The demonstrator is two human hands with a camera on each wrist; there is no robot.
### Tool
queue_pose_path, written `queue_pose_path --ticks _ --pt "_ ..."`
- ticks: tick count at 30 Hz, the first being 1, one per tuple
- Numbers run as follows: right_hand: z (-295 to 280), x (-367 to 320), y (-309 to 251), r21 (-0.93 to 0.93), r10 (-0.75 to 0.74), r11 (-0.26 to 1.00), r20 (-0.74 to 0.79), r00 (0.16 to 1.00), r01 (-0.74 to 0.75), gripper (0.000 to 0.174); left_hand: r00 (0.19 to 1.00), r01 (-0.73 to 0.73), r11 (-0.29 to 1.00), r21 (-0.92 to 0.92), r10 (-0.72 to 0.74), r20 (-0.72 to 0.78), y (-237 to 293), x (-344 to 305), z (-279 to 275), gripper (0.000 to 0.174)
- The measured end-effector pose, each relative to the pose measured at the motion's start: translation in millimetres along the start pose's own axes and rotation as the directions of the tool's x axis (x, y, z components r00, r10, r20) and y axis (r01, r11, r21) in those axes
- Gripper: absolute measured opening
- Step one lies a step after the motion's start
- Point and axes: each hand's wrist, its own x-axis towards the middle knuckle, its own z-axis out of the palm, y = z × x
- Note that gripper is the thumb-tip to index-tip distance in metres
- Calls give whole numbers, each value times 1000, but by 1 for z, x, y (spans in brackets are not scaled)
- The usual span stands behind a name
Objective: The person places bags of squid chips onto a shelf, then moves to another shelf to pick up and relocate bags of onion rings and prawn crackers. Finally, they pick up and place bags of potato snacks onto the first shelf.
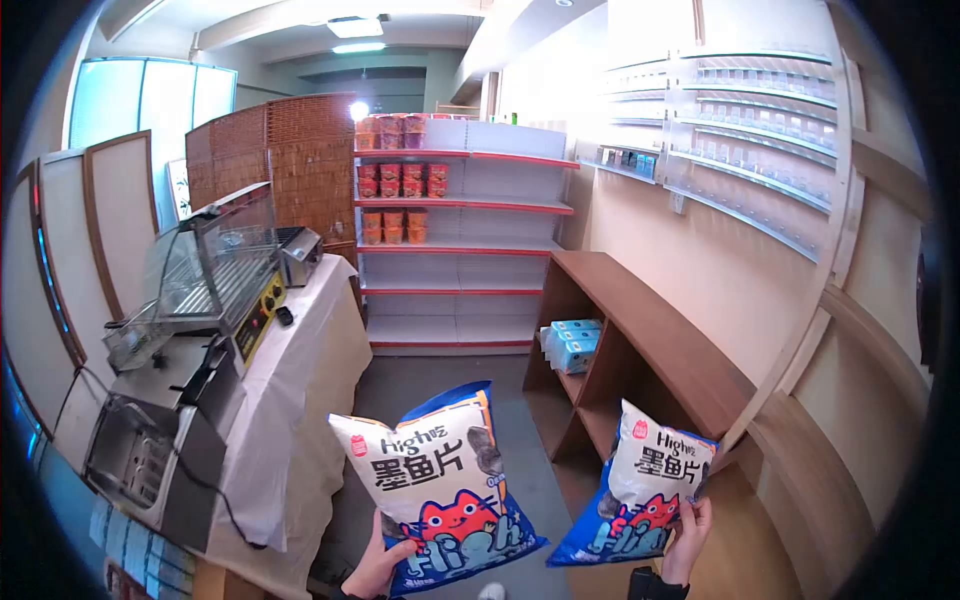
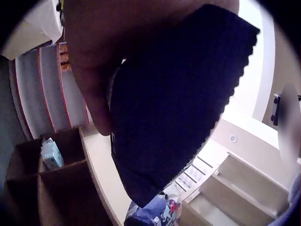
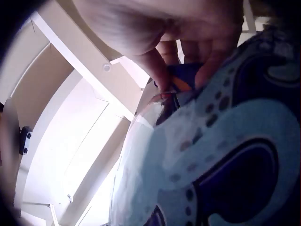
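Observation:
My left hand (image 1: 376,562) grips a blue and white snack bag (image 1: 440,490) by its lower left edge, thumb over the printed front. Its twin, a second snack bag (image 1: 640,490), hangs in my right hand (image 1: 690,538), pinched at the right edge. Both bags are puffed up, with a red cat and dark lettering facing me. In the left wrist view, fingers (image 2: 96,89) curl against the bag's dark blue back (image 2: 164,108), which has a zigzag edge. The right wrist view has fingertips (image 3: 162,77) pinching the edge of the shiny bag (image 3: 225,146).
Ahead stands a white shelf unit (image 1: 490,273) with red strips and several red and orange tubs (image 1: 402,181). To the right is a brown wooden cabinet (image 1: 650,320) holding blue packs (image 1: 575,345). Cooking appliances (image 1: 215,275) sit on a cloth-covered table (image 1: 290,400) at left.

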Motion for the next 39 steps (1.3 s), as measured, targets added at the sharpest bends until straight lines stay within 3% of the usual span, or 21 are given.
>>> queue_pose_path --ticks 2,7,9,12,13,16,20,24,27,31,34,39 --pt "19 26 16 -22 13 1000 -25 1000 -14 18 997 69 998 -6 -69 -23 -9 41 3 80" --pt "72 129 76 -33 -19 999 -75 997 17 21 997 28 997 -74 -33 -67 -35 165 -4 72" --pt "112 178 97 126 -111 984 -91 990 122 22 990 25 998 -63 -34 -136 -26 215 -3 64" --pt "190 248 103 139 -81 986 -80 994 91 17 972 61 946 -319 -130 -198 -35 290 -21 48" --pt "214 266 100 137 -66 988 -74 995 76 15 953 107 861 -497 -232 -197 -27 306 -14 38" --pt "279 332 144 170 -138 975 -33 990 142 13 954 76 856 -511 -212 -213 -31 367 -21 43" --pt "365 369 183 316 -81 948 133 988 35 13 960 34 857 -514 -171 -220 -40 445 -52 53" --pt "433 413 224 340 -15 939 165 986 -42 14 969 0 860 -510 -126 -211 -46 529 -91 63" --pt "480 456 255 314 29 947 137 990 -71 14 982 -12 865 -501 -86 -171 -40 611 -120 71" --pt "532 527 284 348 -50 937 101 994 12 13 994 -9 865 -501 -49 -102 -21 724 -138 82" --pt "578 570 279 321 -110 936 -118 987 142 11 997 -77 913 -401 59 -57 9 825 -143 80" --pt "639 622 304 304 -49 948 -164 985 98 11 989 -135 938 -318 148 17 39 950 -129 80"
